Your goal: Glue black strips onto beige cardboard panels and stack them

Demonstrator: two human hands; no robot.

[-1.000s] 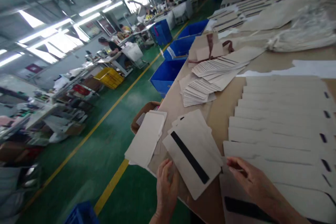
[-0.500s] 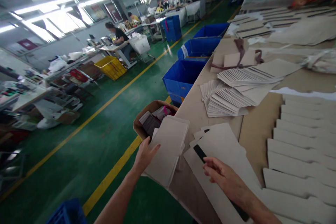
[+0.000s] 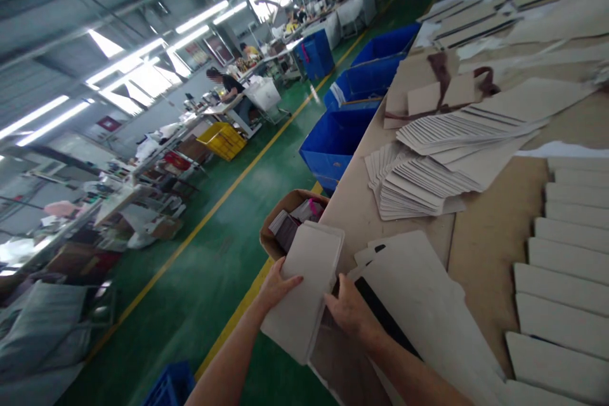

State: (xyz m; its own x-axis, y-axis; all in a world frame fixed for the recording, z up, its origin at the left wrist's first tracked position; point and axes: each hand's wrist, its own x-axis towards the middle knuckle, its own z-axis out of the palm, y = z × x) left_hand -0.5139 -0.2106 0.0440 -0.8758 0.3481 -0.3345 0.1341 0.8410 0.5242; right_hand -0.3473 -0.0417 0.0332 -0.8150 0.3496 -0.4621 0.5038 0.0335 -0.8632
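My left hand (image 3: 277, 287) grips a stack of thin light-grey boards (image 3: 311, 279) by its left edge, thumb on top and the other fingers mostly hidden underneath. The stack sticks out past the table's near edge. At its right edge, my right hand (image 3: 351, 307) is closed on the stack's side, some fingertips out of sight. Beside that hand lie larger loose grey sheets (image 3: 419, 285) on the table, with a dark strip (image 3: 387, 317) along one of them.
A carton (image 3: 269, 231) with dark pieces stands on the floor just beyond the stack. Blue bins (image 3: 323, 152) line the table's edge. Fanned grey boards (image 3: 423, 184) lie farther up the table (image 3: 352, 203), and overlapping boards (image 3: 571, 279) at the right. A person sits across the aisle.
My right hand has moved left from above the dark strip to the right edge of the stack. My left hand still holds the stack. The view has shifted slightly.
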